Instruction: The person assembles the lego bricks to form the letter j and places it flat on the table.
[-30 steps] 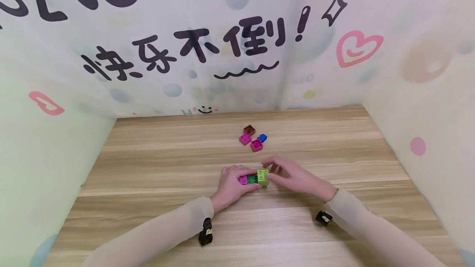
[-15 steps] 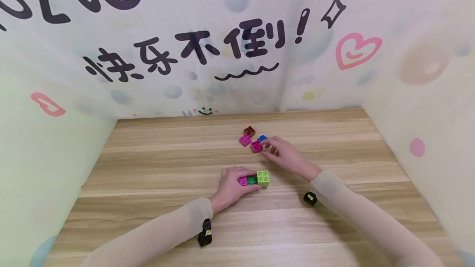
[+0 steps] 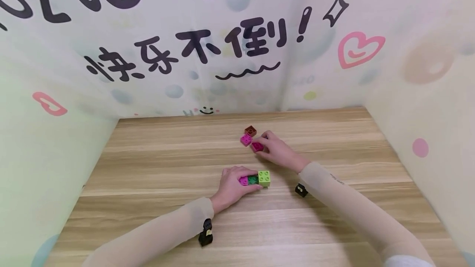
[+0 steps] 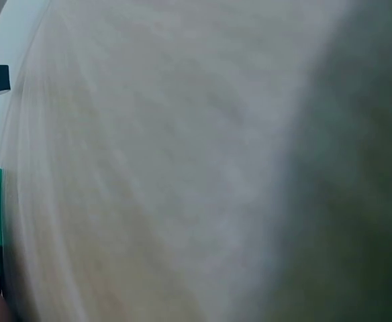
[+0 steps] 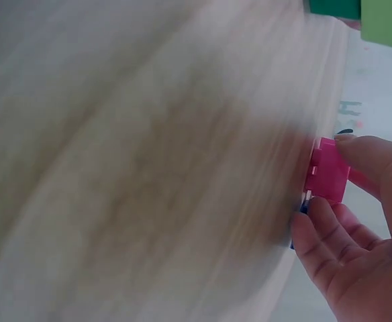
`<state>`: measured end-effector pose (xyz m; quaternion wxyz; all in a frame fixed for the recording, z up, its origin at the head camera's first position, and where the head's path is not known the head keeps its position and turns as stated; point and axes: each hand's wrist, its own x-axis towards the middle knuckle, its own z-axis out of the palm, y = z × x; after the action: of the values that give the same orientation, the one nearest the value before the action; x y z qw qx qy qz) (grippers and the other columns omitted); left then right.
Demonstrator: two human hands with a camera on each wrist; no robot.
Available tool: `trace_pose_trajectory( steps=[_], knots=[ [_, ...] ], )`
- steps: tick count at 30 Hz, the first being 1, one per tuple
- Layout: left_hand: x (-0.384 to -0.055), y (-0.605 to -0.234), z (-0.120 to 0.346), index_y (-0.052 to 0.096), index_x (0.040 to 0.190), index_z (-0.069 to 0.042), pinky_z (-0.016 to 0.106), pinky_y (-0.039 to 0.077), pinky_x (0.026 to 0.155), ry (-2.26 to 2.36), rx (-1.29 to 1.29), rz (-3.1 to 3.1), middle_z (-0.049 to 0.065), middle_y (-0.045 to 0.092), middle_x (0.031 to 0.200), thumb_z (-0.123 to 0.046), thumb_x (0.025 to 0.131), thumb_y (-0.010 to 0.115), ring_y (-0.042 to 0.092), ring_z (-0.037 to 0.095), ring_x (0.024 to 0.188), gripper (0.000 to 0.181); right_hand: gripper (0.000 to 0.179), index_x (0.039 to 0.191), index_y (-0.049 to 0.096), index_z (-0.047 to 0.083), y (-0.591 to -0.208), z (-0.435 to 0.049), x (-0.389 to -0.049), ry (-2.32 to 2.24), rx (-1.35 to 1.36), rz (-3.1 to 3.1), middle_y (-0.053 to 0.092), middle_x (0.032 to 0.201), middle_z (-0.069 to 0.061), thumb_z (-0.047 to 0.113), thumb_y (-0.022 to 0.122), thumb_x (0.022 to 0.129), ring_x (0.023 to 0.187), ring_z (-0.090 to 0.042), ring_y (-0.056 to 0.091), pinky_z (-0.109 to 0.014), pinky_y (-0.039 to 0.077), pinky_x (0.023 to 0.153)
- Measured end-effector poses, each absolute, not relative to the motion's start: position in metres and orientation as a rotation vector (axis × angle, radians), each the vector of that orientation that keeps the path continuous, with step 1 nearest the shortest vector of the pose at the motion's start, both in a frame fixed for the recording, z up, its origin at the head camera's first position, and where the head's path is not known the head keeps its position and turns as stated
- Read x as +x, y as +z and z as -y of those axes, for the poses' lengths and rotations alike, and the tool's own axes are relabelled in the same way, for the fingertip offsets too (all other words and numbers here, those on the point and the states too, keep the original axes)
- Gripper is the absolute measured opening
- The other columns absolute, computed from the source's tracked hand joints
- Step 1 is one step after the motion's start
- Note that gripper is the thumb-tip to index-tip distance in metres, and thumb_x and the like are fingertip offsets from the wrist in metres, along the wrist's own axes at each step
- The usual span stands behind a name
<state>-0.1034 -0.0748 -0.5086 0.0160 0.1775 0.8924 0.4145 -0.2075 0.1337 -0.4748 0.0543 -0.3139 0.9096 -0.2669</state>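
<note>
Magenta brick (image 5: 330,171) pinched in my right fingers (image 5: 315,255); my left fingers (image 3: 248,172) grip the green brick (image 3: 252,180) beside the lime block (image 3: 264,179).

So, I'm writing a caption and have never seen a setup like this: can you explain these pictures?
There is no machine here, just a person's two bare hands. The wide picture comes from a camera worn on the head; the other two come from cameras on the wrists, the left one showing mostly blurred tabletop. The left hand holds a row of toy bricks, magenta and dark green, with a lime brick at its end. The right hand pinches a pink brick. Nearby lie a brown brick, a magenta brick and a mostly hidden blue brick.
</note>
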Motion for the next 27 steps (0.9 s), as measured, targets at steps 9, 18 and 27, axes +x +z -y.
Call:
trace_pose_trajectory(
  steps=[9, 18, 27],
  knots=[
    [-0.103, -0.503, 0.072, 0.078, 0.122, -0.020, 0.043, 0.031, 0.097, 1.302, 0.512, -2.763, -0.002, 0.076, 0.119, -0.039, 0.082, 0.089, 0.063, 0.019, 0.110, 0.046, 0.036, 0.131, 0.067, 0.006, -0.476, -0.135, -0.209, -0.840, -0.959, -2.775, 0.054, 0.118, -0.016, 0.015, 0.074, 0.097, 0.099, -0.026, 0.061, -0.042, 0.058, 0.090],
    [-0.102, -0.502, 0.073, 0.077, 0.124, -0.020, 0.045, 0.032, 0.099, 1.295, 0.492, -2.730, -0.002, 0.075, 0.122, -0.040, 0.083, 0.088, 0.063, 0.020, 0.114, 0.047, 0.031, 0.123, 0.064, 0.011, -0.471, -0.147, -0.192, -0.891, -0.871, -2.725, 0.056, 0.112, -0.011, 0.022, 0.076, 0.097, 0.095, -0.023, 0.061, -0.040, 0.058, 0.085],
    [-0.102, -0.501, 0.073, 0.078, 0.124, -0.020, 0.044, 0.032, 0.098, 1.283, 0.500, -2.726, -0.003, 0.076, 0.121, -0.040, 0.083, 0.088, 0.063, 0.019, 0.112, 0.047, 0.036, 0.129, 0.062, 0.007, -0.470, -0.170, -0.168, -1.134, -0.767, -2.642, 0.068, 0.098, 0.003, 0.029, 0.070, 0.102, 0.087, -0.013, 0.063, -0.032, 0.056, 0.078]
  ],
)
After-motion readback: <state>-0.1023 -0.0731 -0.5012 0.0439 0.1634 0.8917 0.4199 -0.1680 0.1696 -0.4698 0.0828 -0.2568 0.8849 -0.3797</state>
